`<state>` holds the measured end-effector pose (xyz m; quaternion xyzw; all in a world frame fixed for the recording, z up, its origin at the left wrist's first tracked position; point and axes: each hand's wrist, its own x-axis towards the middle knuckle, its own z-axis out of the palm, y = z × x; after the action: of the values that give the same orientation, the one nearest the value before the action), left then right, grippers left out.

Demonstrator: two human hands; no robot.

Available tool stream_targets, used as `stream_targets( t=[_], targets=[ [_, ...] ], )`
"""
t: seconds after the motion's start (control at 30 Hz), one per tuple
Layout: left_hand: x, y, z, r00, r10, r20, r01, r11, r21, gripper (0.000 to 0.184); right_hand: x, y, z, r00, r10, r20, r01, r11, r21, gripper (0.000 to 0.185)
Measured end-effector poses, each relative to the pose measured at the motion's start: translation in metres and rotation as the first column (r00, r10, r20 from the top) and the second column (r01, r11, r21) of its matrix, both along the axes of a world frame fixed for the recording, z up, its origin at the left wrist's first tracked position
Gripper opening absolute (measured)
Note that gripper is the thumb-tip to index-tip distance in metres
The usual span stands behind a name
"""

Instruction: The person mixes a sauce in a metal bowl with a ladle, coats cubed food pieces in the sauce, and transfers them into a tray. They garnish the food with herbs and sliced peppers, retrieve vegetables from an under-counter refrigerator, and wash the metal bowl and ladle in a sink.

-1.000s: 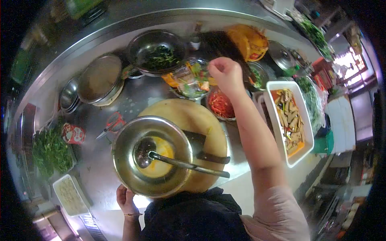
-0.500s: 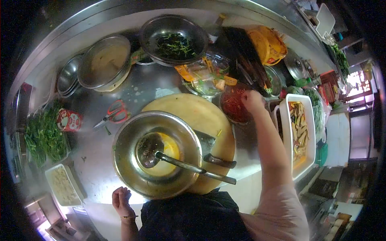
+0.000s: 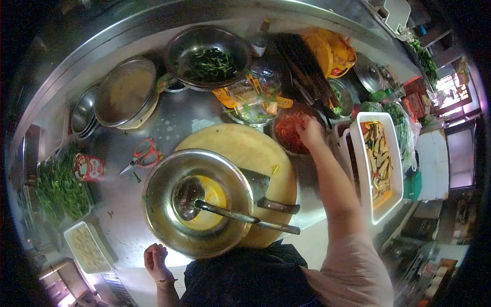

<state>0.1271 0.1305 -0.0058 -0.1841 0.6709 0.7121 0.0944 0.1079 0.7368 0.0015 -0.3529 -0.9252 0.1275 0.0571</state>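
Note:
My right hand (image 3: pixel 310 135) reaches into a bowl of chopped red chili (image 3: pixel 287 128), its fingers bent and closed on some of it. Closed with nothing visible in it, my left hand (image 3: pixel 155 257) hangs by the counter's front edge. Beside it stands a large metal bowl (image 3: pixel 153 225) with yellowish liquid at the bottom. A ladle (image 3: pixel 225 212) rests in that bowl, its handle over the rim. Under the bowl's right side is a round cutting board (image 3: pixel 225 138), where a cleaver (image 3: pixel 258 181) lies partly covered by the bowl.
Red scissors (image 3: pixel 146 153) and a red-and-white can (image 3: pixel 89 167) are on the left of the counter, near leafy greens (image 3: pixel 64 189). A dark bowl with greens (image 3: pixel 208 64) stands at the back. To the right is a white tray of sliced food (image 3: pixel 353 134).
My right hand has moved left and down, deeper into the chili bowl. My left hand stays nearly in place. The view has shifted slightly.

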Motion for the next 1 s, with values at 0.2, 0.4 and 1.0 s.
stream_targets(
  t=[0.2,0.4,1.0],
  targets=[
    [0.006,0.0,-0.002,0.995,-0.084,-0.046,0.085,0.996,0.037,0.019,0.002,-0.001,0.005,0.911,-0.225,-0.346,0.07,0.911,-0.406,0.032],
    [-0.001,0.01,0.006,0.997,-0.081,-0.017,0.082,0.994,0.078,0.018,0.003,-0.034,0.066,0.64,-0.47,-0.607,-0.224,0.642,-0.733,0.021],
    [-0.007,-0.014,-0.015,0.946,-0.285,-0.154,0.317,0.912,0.259,0.013,0.22,0.046,0.228,0.873,-0.377,-0.31,0.293,0.913,-0.284,0.025]
  ],
)
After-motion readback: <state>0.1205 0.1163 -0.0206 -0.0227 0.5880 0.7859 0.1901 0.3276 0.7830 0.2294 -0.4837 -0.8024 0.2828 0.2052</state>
